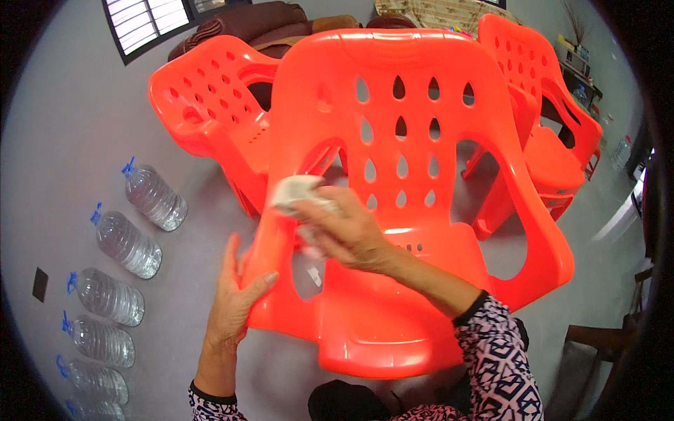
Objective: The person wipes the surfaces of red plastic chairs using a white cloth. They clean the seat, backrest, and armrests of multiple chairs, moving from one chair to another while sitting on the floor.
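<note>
A red-orange plastic armchair with teardrop holes in its backrest stands right in front of me. My right hand is closed around a crumpled whitish cloth. That cloth touches the chair's left armrest near where it meets the backrest, and the hand is slightly blurred by motion. Lower on the same armrest rests my left hand. Its fingers are stretched out along the outer side, with the thumb spread apart over the top.
Similar red chairs stand behind on the left and right. Several clear water bottles with blue handles line the left wall. A brown sofa is at the back. Dark wooden furniture stands at the lower right.
</note>
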Motion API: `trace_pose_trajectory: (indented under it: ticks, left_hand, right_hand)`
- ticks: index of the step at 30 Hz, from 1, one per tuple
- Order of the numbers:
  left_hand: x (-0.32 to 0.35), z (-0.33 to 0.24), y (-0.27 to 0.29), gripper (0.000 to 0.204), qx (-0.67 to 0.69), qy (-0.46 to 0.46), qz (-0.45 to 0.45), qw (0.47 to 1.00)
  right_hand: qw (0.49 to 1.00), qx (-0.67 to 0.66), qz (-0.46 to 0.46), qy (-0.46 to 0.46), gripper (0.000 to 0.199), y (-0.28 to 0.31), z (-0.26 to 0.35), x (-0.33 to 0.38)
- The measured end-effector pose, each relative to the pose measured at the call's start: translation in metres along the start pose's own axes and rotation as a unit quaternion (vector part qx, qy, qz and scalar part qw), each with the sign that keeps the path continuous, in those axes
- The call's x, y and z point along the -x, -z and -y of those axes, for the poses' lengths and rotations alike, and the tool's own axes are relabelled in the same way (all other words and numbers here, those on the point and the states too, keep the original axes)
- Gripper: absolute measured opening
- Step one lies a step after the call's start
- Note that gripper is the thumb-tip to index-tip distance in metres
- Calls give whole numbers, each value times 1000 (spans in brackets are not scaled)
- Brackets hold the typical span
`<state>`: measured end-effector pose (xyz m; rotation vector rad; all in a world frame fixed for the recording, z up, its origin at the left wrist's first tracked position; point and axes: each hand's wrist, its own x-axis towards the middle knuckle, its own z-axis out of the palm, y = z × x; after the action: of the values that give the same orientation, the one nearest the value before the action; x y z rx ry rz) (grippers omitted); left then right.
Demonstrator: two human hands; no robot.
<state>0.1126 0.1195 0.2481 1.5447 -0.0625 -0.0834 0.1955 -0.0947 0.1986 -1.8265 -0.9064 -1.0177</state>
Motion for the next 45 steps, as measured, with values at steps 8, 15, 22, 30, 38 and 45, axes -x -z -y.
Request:
trace_pose_trajectory:
  ticks: [8,15,22,30,38,45]
  left_hand:
    - [0,-5,-6,94,-31,-19,74,997]
    - [-1,3,-5,91,-25,-48,77,996]
    - [2,3,-6,94,-2,2,52,999]
    - [3,4,-1,92,-27,2,44,999]
    - [5,1,-7,91,25,17,57,998]
    - [2,1,-5,90,-16,-19,75,997]
  right_hand:
    - [979,182,25,84,50,-47,-50,-68]
    - [899,400,-112,142,49,-20,-127,-106]
    - [853,498,-158,4,50,10,-141,-104]
    - [884,425,175,-87,41,44,-90,-124]
    - [858,380,237,-253,37,41,-76,-149]
    - [950,20,110,-291,32,68,-106,-131]
